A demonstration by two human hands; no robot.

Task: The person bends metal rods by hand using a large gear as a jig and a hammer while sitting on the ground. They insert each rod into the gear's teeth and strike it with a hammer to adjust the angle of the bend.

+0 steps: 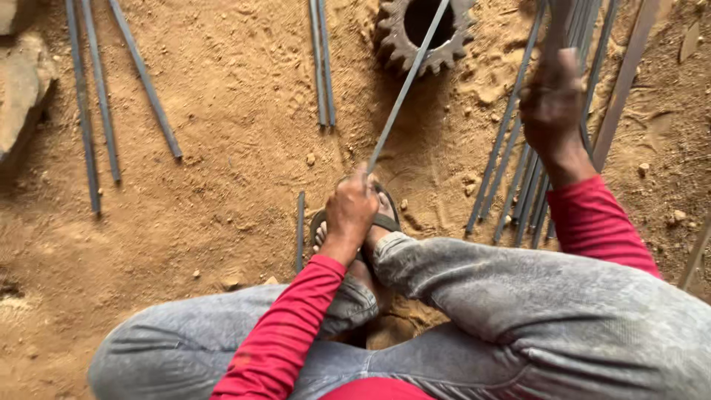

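Left hand (352, 207): fist closed around the near end of a thin steel rod (406, 87), just above a sandalled foot (370, 226). The rod slants up and away from the fist, crossing over a toothed gear wheel (424, 31) that lies on the sandy ground (222, 148).

Right hand (552, 104): raised and blurred, well apart from the left hand, gripping a tool handle; what tool, cannot tell.

Bundle of rods (526, 185): lying under the right hand. Loose rods (100, 96): far left.
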